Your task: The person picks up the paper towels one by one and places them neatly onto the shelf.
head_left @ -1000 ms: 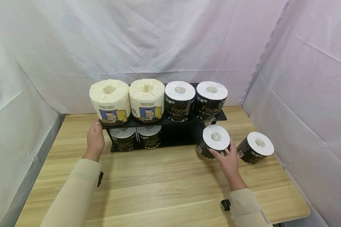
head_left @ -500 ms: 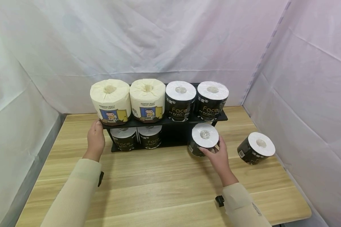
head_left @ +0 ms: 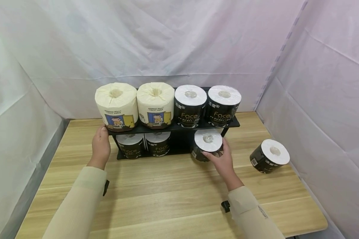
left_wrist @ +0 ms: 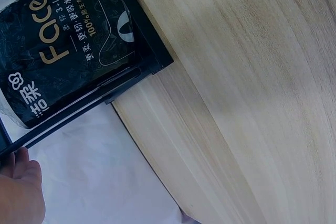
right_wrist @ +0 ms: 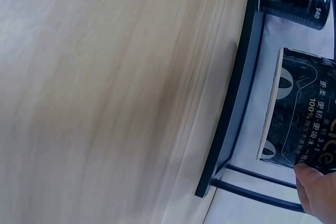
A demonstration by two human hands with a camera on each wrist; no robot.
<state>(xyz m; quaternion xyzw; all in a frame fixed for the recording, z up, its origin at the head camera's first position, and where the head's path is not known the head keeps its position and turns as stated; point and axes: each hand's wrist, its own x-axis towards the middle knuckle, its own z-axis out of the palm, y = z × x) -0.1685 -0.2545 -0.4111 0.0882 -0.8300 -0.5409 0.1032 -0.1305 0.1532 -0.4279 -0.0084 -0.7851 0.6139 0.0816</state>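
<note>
A black two-tier rack (head_left: 179,128) stands against the back curtain. My left hand (head_left: 101,148) grips the left end of its upper shelf, with the thumb over the edge. My right hand (head_left: 223,164) holds a black-wrapped toilet paper roll (head_left: 198,144), fingers and thumb around its right side, at the front of the lower tier. In the right wrist view this roll (right_wrist: 302,108) hangs above the lower shelf (right_wrist: 231,108), and a gap shows beneath it. Two more black rolls (head_left: 130,147) sit on the left of that shelf.
Two cream-wrapped rolls (head_left: 116,106) and two black rolls (head_left: 189,108) fill the upper shelf. Another black roll (head_left: 269,156) leans tilted on the wooden table (head_left: 155,196) at the right. White curtains (head_left: 137,39) enclose the table's back and sides.
My right hand has carried the black roll leftward and slightly back, from beside the rack's right end to the lower tier's opening. My left hand has stayed on the rack.
</note>
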